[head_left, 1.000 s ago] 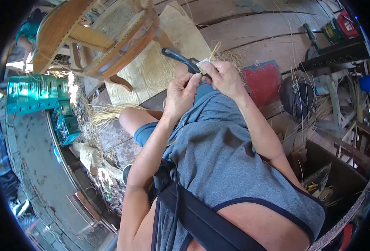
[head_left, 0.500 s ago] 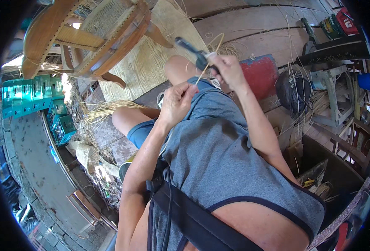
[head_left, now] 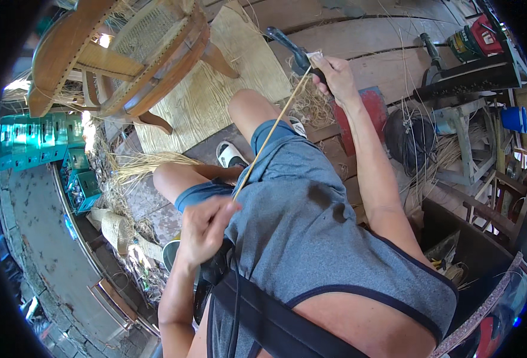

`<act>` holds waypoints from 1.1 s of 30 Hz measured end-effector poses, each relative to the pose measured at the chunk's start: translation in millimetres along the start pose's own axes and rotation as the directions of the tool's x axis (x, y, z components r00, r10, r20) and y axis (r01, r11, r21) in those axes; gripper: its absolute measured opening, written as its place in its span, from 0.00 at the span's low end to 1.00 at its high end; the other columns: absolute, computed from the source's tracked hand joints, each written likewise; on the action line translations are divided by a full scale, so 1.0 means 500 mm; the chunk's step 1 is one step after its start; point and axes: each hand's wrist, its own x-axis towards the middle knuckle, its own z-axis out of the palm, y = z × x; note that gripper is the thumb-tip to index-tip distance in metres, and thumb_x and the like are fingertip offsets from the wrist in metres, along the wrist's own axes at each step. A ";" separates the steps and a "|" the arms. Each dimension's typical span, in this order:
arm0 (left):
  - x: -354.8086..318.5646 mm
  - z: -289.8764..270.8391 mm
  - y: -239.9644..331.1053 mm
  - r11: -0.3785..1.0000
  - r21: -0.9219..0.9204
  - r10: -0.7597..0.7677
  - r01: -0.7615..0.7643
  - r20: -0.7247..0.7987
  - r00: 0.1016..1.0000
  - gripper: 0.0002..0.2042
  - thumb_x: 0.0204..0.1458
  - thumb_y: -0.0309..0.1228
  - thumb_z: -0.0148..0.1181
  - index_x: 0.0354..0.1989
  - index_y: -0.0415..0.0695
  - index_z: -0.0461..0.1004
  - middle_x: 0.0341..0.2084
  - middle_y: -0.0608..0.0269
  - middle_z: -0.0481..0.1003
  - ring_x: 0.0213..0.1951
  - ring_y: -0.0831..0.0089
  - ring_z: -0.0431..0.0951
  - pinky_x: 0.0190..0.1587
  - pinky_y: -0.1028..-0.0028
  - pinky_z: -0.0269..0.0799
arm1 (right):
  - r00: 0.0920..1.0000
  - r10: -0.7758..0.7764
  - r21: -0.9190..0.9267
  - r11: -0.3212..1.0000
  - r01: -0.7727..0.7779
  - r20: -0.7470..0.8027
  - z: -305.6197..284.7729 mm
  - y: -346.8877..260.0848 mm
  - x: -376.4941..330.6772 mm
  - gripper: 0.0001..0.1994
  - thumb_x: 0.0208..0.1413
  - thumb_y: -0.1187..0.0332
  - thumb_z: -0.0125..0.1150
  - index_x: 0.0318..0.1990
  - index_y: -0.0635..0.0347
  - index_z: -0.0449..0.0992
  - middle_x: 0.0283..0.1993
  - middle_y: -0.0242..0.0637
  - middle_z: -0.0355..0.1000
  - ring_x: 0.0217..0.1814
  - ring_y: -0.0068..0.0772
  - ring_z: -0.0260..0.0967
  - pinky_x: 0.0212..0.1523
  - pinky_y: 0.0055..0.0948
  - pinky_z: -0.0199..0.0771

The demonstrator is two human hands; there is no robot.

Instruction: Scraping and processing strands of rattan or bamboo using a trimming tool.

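Observation:
My left hand [head_left: 204, 231] is closed in a pinch on the near end of a thin, pale cane strip [head_left: 267, 141], low in front of my waist. The strip runs taut up and to the right, over my thigh. At its far end my right hand [head_left: 338, 80] grips a dark hand tool [head_left: 292, 46], a long black piece pointing up and left whose exact kind I cannot make out. A pale pad [head_left: 315, 57] is pressed against the tool under my right thumb. Where the strip meets the tool, fingers and pad hide the contact.
A wooden chair frame with woven cane [head_left: 138, 65] stands at the upper left on a plywood sheet [head_left: 239, 59]. A cane bundle [head_left: 150, 167] lies by my knee. Curly shavings [head_left: 314, 107], a red board [head_left: 368, 116] and a dark coil [head_left: 409, 137] lie to the right. Green crates [head_left: 39, 140] stand left.
My left hand has pulled down and left toward my waist, drawing out a long length of the strip. My right hand with the tool has shifted slightly up and right.

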 end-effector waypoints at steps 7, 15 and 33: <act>-0.159 -0.071 -0.019 0.977 -0.030 -0.207 0.209 0.071 0.976 0.08 0.56 0.28 0.56 0.31 0.38 0.80 0.18 0.62 0.75 0.18 0.80 0.70 0.22 0.78 0.63 | 0.998 -0.050 0.064 0.997 0.048 0.038 -0.023 -0.034 0.051 0.18 0.63 0.57 0.54 0.31 0.63 0.76 0.18 0.28 0.68 0.13 0.13 0.58 0.11 0.16 0.54; -0.139 -0.161 -0.091 0.894 0.431 -0.194 0.122 0.128 0.973 0.11 0.53 0.33 0.60 0.36 0.38 0.80 0.25 0.53 0.79 0.26 0.60 0.78 0.31 0.65 0.72 | 0.982 -0.177 -0.194 0.967 0.163 -0.058 0.004 -0.013 0.021 0.18 0.64 0.58 0.52 0.31 0.64 0.77 0.18 0.30 0.69 0.14 0.16 0.61 0.14 0.19 0.59; 0.243 0.150 -0.072 0.979 0.024 0.201 -0.200 -0.211 0.957 0.14 0.60 0.36 0.55 0.28 0.37 0.72 0.12 0.68 0.64 0.16 0.82 0.62 0.19 0.75 0.58 | 0.943 -0.285 -0.401 0.854 0.331 0.173 0.147 0.000 -0.166 0.19 0.63 0.57 0.52 0.27 0.65 0.76 0.16 0.34 0.69 0.19 0.22 0.67 0.20 0.28 0.65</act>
